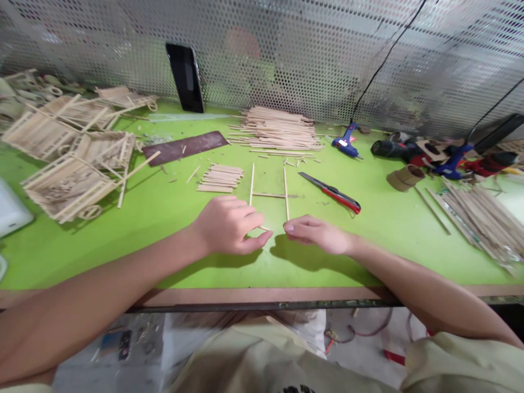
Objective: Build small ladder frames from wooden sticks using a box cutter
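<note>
On the green tabletop, two upright wooden sticks and a crossbar stick (pixel 268 195) form an H-shaped frame. My left hand (pixel 231 225) is closed, pinching a short wooden stick (pixel 264 228) between thumb and fingers near the frame's lower left; it hides the lower end of the left upright (pixel 251 183). The fingers of my right hand (pixel 317 234) are pinched around the lower end of the right upright (pixel 286 191). A bundle of short cut sticks (pixel 221 178) lies beyond my left hand. A red utility knife (pixel 333 194) with its blade out rests right of the frame.
Behind lies a large stick pile (pixel 278 128). A blue glue gun (pixel 347 142) is right of it, with a tape roll (pixel 405 178) and bagged sticks (pixel 478 218) farther right. Small wooden carts (pixel 77 158), a brown sandpaper strip (pixel 186 147) and a phone (pixel 185 79) stand left.
</note>
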`<control>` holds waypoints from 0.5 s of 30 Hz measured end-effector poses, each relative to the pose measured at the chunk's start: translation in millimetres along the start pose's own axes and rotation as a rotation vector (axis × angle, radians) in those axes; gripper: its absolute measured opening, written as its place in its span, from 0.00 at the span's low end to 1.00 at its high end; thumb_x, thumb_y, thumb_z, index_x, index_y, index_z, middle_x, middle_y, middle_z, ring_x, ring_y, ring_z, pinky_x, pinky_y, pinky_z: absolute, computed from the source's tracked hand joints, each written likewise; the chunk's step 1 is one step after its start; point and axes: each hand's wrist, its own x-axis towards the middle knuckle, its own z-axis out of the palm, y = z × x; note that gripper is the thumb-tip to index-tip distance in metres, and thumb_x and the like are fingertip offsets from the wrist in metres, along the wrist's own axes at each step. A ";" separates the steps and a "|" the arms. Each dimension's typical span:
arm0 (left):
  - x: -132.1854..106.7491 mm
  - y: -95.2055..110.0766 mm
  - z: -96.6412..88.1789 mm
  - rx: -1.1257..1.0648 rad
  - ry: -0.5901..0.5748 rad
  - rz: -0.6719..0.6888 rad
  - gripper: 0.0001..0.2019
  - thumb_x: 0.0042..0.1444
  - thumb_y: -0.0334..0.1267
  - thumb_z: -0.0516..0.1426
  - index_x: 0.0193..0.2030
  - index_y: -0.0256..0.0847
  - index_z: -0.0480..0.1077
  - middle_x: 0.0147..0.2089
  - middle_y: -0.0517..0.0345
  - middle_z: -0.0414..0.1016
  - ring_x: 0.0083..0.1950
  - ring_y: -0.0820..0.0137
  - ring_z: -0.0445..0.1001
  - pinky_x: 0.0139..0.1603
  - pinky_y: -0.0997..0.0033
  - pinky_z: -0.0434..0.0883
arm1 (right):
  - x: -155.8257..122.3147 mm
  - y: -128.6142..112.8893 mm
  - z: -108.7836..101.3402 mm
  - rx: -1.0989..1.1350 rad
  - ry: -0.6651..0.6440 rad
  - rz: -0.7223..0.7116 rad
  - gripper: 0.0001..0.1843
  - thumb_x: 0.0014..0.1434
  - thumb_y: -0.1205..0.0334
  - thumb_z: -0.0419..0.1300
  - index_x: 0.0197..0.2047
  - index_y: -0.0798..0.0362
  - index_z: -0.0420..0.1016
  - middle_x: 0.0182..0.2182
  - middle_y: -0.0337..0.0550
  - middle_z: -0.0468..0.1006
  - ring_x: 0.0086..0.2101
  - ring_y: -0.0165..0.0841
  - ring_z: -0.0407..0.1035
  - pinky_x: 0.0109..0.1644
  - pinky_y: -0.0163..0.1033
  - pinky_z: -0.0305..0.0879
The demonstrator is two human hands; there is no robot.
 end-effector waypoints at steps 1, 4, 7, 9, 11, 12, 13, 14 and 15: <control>0.0 0.2 0.1 -0.005 -0.002 -0.006 0.22 0.71 0.47 0.55 0.24 0.43 0.67 0.20 0.63 0.69 0.22 0.71 0.65 0.26 0.66 0.59 | -1.7 -2.1 2.8 -0.109 0.046 -0.052 0.30 0.70 0.36 0.58 0.26 0.47 0.56 0.23 0.29 0.54 0.25 0.27 0.50 0.29 0.37 0.49; -0.3 1.8 0.4 -0.015 -0.027 -0.024 0.21 0.67 0.45 0.56 0.23 0.43 0.65 0.19 0.63 0.67 0.21 0.71 0.63 0.25 0.66 0.57 | -6.7 -5.4 9.5 -0.390 0.124 -0.152 0.26 0.71 0.46 0.55 0.25 0.47 0.52 0.22 0.30 0.53 0.25 0.28 0.50 0.31 0.37 0.49; -1.2 3.2 1.6 -0.032 -0.056 -0.027 0.18 0.62 0.42 0.55 0.20 0.44 0.64 0.17 0.63 0.66 0.20 0.71 0.61 0.24 0.65 0.56 | -9.2 -4.7 11.2 -0.575 0.197 -0.215 0.21 0.66 0.53 0.54 0.23 0.47 0.51 0.20 0.30 0.51 0.24 0.27 0.48 0.30 0.38 0.46; -2.1 3.6 3.0 -0.048 -0.059 -0.030 0.18 0.60 0.41 0.55 0.18 0.44 0.62 0.16 0.63 0.64 0.19 0.71 0.60 0.23 0.65 0.57 | -9.9 -4.0 10.0 -0.602 0.228 -0.238 0.19 0.61 0.56 0.53 0.22 0.46 0.49 0.19 0.29 0.49 0.23 0.27 0.45 0.29 0.38 0.45; -2.9 3.5 4.6 -0.062 -0.054 -0.036 0.18 0.59 0.41 0.54 0.18 0.44 0.61 0.15 0.64 0.63 0.18 0.71 0.59 0.23 0.66 0.56 | -10.6 -4.2 8.2 -0.576 0.239 -0.261 0.19 0.59 0.57 0.52 0.22 0.46 0.48 0.18 0.29 0.47 0.22 0.27 0.44 0.28 0.38 0.43; -3.1 3.2 5.2 -0.067 -0.050 -0.041 0.19 0.60 0.41 0.54 0.18 0.44 0.61 0.15 0.64 0.63 0.18 0.71 0.59 0.22 0.67 0.56 | -11.0 -4.7 7.5 -0.561 0.244 -0.275 0.19 0.59 0.57 0.52 0.21 0.46 0.47 0.18 0.29 0.46 0.21 0.26 0.44 0.27 0.38 0.43; -3.2 2.9 5.8 -0.074 -0.049 -0.049 0.20 0.61 0.41 0.54 0.18 0.44 0.60 0.15 0.64 0.62 0.18 0.72 0.59 0.22 0.67 0.56 | -11.3 -5.2 7.0 -0.552 0.250 -0.290 0.19 0.59 0.56 0.52 0.22 0.45 0.47 0.18 0.29 0.46 0.21 0.26 0.43 0.27 0.38 0.43; -3.0 2.4 6.2 -0.085 -0.053 -0.057 0.21 0.63 0.41 0.55 0.18 0.44 0.60 0.15 0.64 0.62 0.18 0.72 0.59 0.22 0.67 0.55 | -11.3 -5.7 6.8 -0.549 0.255 -0.302 0.20 0.60 0.56 0.52 0.22 0.45 0.46 0.18 0.29 0.46 0.21 0.26 0.43 0.27 0.38 0.43; -2.7 1.8 6.4 -0.095 -0.062 -0.069 0.22 0.65 0.42 0.54 0.19 0.44 0.61 0.15 0.65 0.62 0.18 0.72 0.59 0.22 0.68 0.55 | -11.0 -5.9 6.7 -0.554 0.261 -0.309 0.21 0.61 0.56 0.53 0.22 0.45 0.46 0.18 0.29 0.46 0.21 0.26 0.43 0.27 0.37 0.43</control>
